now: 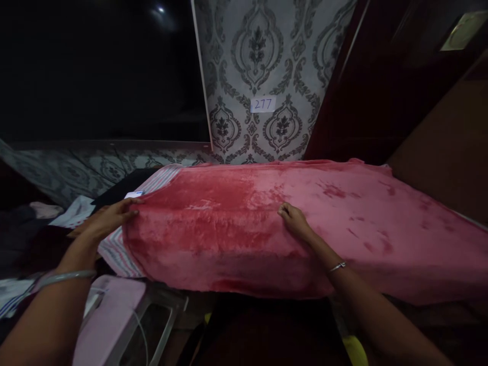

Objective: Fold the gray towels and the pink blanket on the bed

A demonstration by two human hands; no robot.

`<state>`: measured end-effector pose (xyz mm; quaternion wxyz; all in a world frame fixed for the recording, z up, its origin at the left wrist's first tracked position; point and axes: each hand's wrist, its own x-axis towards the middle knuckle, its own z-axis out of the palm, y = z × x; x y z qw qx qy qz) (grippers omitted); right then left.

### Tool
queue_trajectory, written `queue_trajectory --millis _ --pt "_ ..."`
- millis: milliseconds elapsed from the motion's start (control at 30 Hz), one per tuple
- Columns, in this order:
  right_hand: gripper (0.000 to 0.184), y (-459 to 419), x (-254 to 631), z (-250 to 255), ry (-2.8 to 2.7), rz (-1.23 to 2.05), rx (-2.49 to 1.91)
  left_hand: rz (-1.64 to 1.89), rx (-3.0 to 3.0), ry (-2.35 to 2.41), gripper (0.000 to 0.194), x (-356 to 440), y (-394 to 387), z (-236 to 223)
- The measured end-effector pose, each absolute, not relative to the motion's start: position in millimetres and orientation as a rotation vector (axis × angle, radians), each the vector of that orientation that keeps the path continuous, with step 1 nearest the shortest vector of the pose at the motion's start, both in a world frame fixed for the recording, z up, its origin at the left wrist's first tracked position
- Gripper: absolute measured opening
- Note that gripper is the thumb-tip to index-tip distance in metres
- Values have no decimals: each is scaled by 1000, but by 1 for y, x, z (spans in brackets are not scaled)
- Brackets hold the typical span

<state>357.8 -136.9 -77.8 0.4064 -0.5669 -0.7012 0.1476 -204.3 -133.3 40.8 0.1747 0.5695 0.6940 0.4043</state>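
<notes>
A plush pink-red blanket (244, 223) lies spread over a raised surface in front of me, covering a striped cloth (114, 249) that shows at its left edge. My left hand (109, 218) rests at the blanket's left edge, fingers stretched flat along the fabric. My right hand (293, 219) presses on the middle of the blanket, its fingers curled and pinching the pile. A bangle circles each wrist.
Patterned grey wallpaper (263, 66) carries a label reading 277 (263, 104). Dark wooden furniture (438, 117) stands to the right. Loose clothes (72, 211) lie at the left. A pink and clear plastic object (125, 325) sits below my left arm.
</notes>
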Motion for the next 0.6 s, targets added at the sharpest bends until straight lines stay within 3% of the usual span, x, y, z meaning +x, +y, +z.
queue_trajectory --millis 233,500,600 --pt "13 -140 359 -82 -1819 398 -1454 1127 1813 2108 25 -198 -129 40" --pt "13 -148 357 -85 -1945 302 -1386 1213 1879 2111 34 -197 -142 45" --pt "25 -152 352 -86 -2086 143 -1361 1198 1918 2119 35 -197 -145 47"
